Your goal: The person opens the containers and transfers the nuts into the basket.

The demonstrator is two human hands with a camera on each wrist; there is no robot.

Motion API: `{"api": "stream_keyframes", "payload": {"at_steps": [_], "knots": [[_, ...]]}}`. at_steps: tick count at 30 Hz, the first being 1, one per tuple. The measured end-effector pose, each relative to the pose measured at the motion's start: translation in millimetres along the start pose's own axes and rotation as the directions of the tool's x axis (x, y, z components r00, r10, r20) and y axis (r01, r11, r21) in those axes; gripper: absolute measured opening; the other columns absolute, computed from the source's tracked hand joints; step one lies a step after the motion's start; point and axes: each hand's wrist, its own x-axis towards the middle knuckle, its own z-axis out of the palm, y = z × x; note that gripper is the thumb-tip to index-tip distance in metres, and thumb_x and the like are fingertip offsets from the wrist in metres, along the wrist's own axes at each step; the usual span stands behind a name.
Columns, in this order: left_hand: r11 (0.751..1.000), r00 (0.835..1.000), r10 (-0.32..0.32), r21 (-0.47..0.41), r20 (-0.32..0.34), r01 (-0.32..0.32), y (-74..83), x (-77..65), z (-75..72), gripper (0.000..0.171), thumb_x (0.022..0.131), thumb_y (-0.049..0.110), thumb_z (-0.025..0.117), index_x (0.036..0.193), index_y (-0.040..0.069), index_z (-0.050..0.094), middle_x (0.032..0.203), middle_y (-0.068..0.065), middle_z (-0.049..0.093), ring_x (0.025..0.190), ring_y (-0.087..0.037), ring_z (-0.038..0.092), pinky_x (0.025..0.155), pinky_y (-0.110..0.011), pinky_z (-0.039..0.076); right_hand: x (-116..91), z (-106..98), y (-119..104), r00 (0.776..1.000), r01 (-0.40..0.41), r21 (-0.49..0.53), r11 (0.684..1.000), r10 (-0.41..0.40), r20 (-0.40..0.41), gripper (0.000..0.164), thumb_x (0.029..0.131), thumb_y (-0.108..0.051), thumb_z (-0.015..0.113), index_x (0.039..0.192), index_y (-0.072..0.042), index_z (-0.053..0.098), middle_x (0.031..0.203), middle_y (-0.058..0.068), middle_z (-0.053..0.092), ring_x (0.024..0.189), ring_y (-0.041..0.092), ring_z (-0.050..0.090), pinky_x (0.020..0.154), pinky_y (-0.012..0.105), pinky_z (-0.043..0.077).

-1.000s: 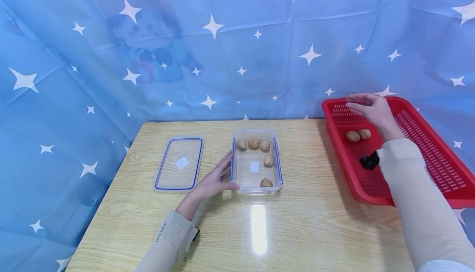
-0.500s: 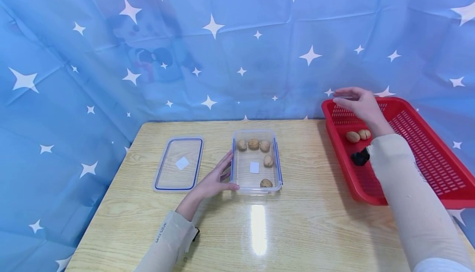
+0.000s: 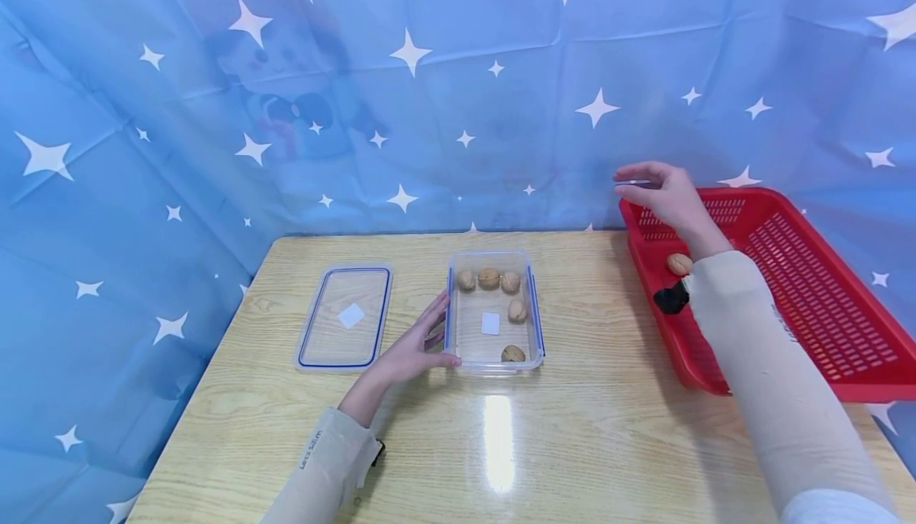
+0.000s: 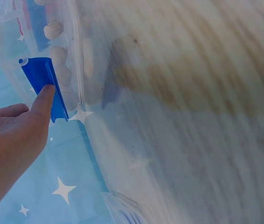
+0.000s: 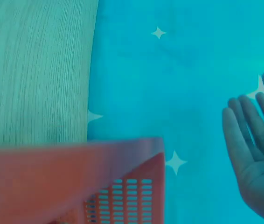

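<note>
On the table sits a clear plastic food box with blue side latches. Several walnuts lie inside it, most along the far and right walls. My left hand rests against the box's left side with fingers spread and the thumb at the near corner; the left wrist view has a digit touching the blue latch. Over the far left corner of a red basket, my right hand is raised. Its palm shows bare in the right wrist view, fingers extended. One walnut shows in the basket beside the right forearm.
The box's clear lid, edged with a blue seal, lies flat to the left of the box. A blue curtain with white stars hangs behind the table. The basket's slotted rim rises at the right.
My right hand has moved left and slightly up, from over the basket to its far left corner. The forearm now covers one of two walnuts there. The left hand and box stay still.
</note>
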Motion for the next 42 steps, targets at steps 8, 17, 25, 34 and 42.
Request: {"api": "stream_keyframes", "payload": {"at_steps": [8, 17, 25, 34, 42], "knots": [[1.000, 1.000, -0.001, -0.003, -0.004, 0.001, -0.9, -0.1, 0.1, 0.105, 0.084, 0.004, 0.076, 0.161, 0.007, 0.005, 0.170, -0.006, -0.007, 0.155, -0.038, 0.010, 0.126, -0.050, 0.025, 1, 16, -9, 1.000, 0.016, 0.013, 1.000, -0.017, 0.024, 0.055, 0.095, -0.041, 0.065, 0.142, -0.016, 0.053, 0.144, 0.012, 0.052, 0.111, 0.004, 0.053, 0.085, 0.010, 0.050], [1.000, 1.000, -0.015, -0.001, -0.006, 0.015, 2.2, -0.7, 0.8, 0.105, 0.084, 0.003, 0.076, 0.161, 0.008, 0.005, 0.170, -0.006, -0.005, 0.155, -0.037, 0.010, 0.126, -0.050, 0.025, 3, 37, -19, 0.997, 0.058, 0.048, 0.997, -0.060, 0.049, 0.049, 0.097, -0.038, 0.063, 0.137, -0.010, 0.058, 0.140, 0.013, 0.057, 0.118, 0.018, 0.057, 0.102, 0.030, 0.049], [1.000, 1.000, -0.010, -0.004, -0.004, 0.010, 0.6, -0.2, 1.3, 0.105, 0.084, 0.003, 0.076, 0.161, 0.008, 0.005, 0.170, -0.007, -0.005, 0.155, -0.037, 0.010, 0.126, -0.050, 0.025, 2, 54, -26, 0.992, 0.063, 0.092, 0.994, -0.072, 0.099, 0.047, 0.098, -0.033, 0.063, 0.138, -0.008, 0.057, 0.140, 0.016, 0.057, 0.114, 0.015, 0.059, 0.091, 0.019, 0.052], [1.000, 1.000, -0.002, -0.012, -0.001, 0.002, 0.6, -0.1, 1.3, 0.105, 0.084, 0.003, 0.076, 0.161, 0.008, 0.005, 0.170, -0.008, -0.006, 0.155, -0.038, 0.010, 0.126, -0.050, 0.023, 2, 72, -28, 0.983, 0.059, 0.134, 0.989, -0.081, 0.167, 0.048, 0.099, -0.031, 0.062, 0.138, -0.006, 0.055, 0.141, 0.018, 0.056, 0.122, 0.025, 0.057, 0.094, 0.029, 0.051], [1.000, 1.000, 0.001, -0.014, -0.002, -0.001, 2.2, 0.2, 1.7, 0.105, 0.084, 0.003, 0.076, 0.161, 0.008, 0.005, 0.170, -0.008, -0.006, 0.155, -0.038, 0.010, 0.126, -0.051, 0.023, 4, 90, -26, 0.978, 0.061, 0.168, 0.984, -0.093, 0.187, 0.042, 0.098, -0.023, 0.064, 0.134, -0.003, 0.058, 0.137, 0.019, 0.060, 0.120, 0.025, 0.063, 0.105, 0.039, 0.051]]}}
